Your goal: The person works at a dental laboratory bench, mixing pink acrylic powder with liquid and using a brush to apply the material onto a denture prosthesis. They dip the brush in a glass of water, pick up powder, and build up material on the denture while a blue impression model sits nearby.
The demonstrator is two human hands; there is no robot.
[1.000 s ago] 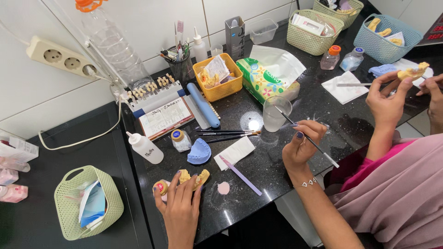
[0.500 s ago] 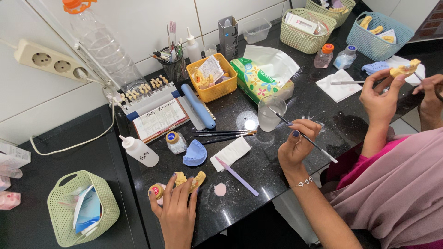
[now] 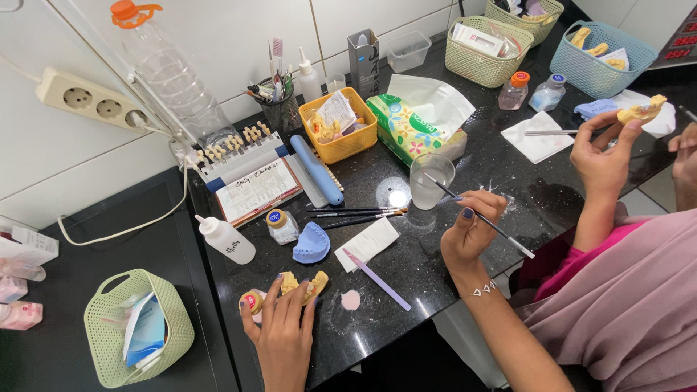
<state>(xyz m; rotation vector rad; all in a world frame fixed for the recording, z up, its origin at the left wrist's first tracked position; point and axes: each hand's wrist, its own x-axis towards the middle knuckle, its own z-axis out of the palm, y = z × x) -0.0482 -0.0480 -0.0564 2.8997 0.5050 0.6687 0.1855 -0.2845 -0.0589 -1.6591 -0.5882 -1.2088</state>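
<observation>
Hands | your left hand (image 3: pixel 283 330) pins the yellow dental cast (image 3: pixel 305 284) at the countertop's (image 3: pixel 537 210) near edge, fingers closed round it to steady it | your right hand (image 3: pixel 468 232) pinches a thin brush (image 3: pixel 479 215), tip in the water glass (image 3: pixel 430 181) just beside, likely wetting it

Left hand (image 3: pixel 282 334) at the counter's (image 3: pixel 552 203) near edge holding a yellow dental cast (image 3: pixel 305 284), right hand (image 3: pixel 468 229) pinching a thin brush (image 3: pixel 479 218) beside a glass (image 3: pixel 431 181), a co-worker's hand (image 3: pixel 606 156) holding another cast (image 3: pixel 642 110) near the right edge
</observation>
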